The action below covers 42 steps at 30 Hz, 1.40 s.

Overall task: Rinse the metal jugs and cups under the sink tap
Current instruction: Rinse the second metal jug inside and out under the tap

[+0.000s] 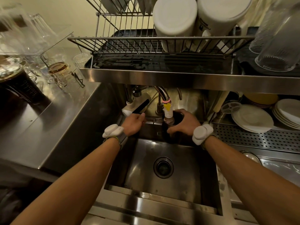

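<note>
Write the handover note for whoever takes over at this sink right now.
Left grip: at the black tap lever; whether it clasps the lever is unclear.
Right grip: wrapped round a dark metal vessel, whose mouth is under the tap nozzle, above the sink.
Done: vessel in place under the tap.
Left: no water flow shows; rinse this one, then the other jugs and cups.

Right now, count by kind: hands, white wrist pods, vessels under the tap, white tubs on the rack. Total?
Hands: 2 (left hand, right hand)
White rounded wrist pods: 2
Dark cylindrical metal vessel under the tap: 1
Large white cylindrical tubs on the wire rack: 2
Total: 7
</note>
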{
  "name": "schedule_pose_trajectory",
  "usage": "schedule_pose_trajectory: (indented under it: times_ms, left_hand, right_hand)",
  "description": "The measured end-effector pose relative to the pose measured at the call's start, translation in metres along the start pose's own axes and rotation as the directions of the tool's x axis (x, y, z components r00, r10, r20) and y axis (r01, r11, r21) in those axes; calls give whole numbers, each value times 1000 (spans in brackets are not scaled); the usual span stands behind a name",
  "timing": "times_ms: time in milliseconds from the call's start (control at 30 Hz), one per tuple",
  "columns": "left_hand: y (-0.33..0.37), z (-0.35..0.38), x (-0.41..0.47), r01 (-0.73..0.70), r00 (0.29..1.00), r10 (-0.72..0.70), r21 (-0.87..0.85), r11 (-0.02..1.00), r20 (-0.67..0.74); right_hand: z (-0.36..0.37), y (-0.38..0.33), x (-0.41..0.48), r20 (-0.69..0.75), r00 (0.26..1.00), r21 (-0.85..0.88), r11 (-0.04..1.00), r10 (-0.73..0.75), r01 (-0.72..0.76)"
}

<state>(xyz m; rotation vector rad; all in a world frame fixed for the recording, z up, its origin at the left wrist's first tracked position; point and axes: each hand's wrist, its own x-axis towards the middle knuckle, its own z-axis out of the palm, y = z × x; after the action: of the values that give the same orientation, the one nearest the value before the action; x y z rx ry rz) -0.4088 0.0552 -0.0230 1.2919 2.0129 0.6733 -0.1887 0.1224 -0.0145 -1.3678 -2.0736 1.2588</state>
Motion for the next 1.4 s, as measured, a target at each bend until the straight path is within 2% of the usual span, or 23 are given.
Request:
schedule_pose_trajectory:
  times_ms: [67, 167, 300, 400, 533, 667, 733, 800, 900, 1033, 1200, 1300, 1400]
  left_hand:
    - [1, 0, 0, 0, 1000, 0, 6, 1000, -3]
    - [5, -3, 0, 2, 1000, -2, -2, 1000, -4]
    - [7, 1, -3, -16, 1000, 15, 12, 1000, 8]
    - [8, 2, -8, -35, 999, 36, 35, 999, -4]
    - [6, 0, -10, -45, 999, 46, 19, 999, -5]
    - [4, -3, -8, -31, 999, 31, 24, 999, -14]
    - [5, -4, -8, -28, 999, 28, 2, 1000, -19]
    - [6, -3, -10, -28, 1000, 28, -15, 999, -4]
    - [11, -2, -8, -31, 999, 31, -9, 999, 11]
    - [15, 1, -11, -53, 998, 53, -22, 998, 18]
    - [16, -2, -12, -42, 998, 43, -31, 999, 39]
    - [18, -2, -13, -35, 998, 37, -44, 998, 51]
    - [25, 3, -16, -22, 989, 31, -61, 998, 143]
  right_hand:
    - [4, -3, -2, -3, 1000, 14, 1000, 6, -6]
    - [10, -3, -2, 87, 996, -9, 1000, 5, -4]
    - [9, -3, -4, -7, 1000, 5, 1000, -6, 6]
    - [10, -7, -4, 86, 996, -55, 998, -12, 16]
    - [6, -5, -5, -32, 999, -3, 1000, 0, 0]
    - [6, -7, -4, 79, 997, -51, 998, -21, 25]
    - [2, -7, -3, 17, 1000, -36, 999, -12, 12]
    - [4, -9, -4, -20, 1000, -54, 998, -15, 14]
    - [10, -8, -3, 90, 996, -93, 995, -24, 33]
    - [7, -2, -3, -4, 1000, -102, 995, -22, 21]
    - [10, -2, 0, 104, 994, -89, 995, -28, 37]
    - [3, -4, 2, 7, 1000, -109, 994, -23, 23]
    - [12, -8, 0, 14, 999, -59, 997, -40, 40]
